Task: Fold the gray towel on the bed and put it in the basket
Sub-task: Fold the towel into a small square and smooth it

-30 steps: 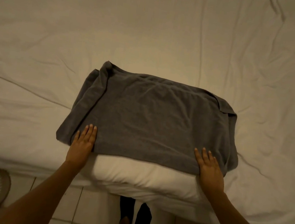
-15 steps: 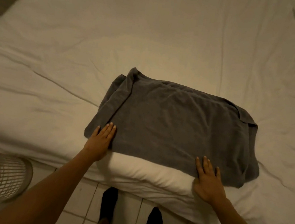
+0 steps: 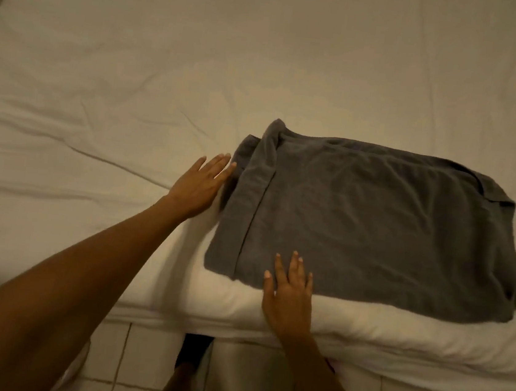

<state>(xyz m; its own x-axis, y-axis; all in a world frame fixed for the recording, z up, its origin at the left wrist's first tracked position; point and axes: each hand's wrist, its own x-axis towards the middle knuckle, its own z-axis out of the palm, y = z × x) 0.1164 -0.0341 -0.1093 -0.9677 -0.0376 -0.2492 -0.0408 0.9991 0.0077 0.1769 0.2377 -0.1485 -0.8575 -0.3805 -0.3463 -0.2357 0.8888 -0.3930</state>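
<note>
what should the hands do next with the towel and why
Probably slide the left hand under the gray towel's left edge and fold it rightward: it lies flat beside that edge while the right hand rests on the near edge.

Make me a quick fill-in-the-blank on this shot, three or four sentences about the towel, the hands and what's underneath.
1. The gray towel lies on a white ____.
2. The right hand rests flat on the towel's ____ edge.
3. The left hand, fingers straight, is at the towel's ____ side.
4. Below the bed, the floor is covered in ____.

Missing words: pillow; near; left; tiles
</note>
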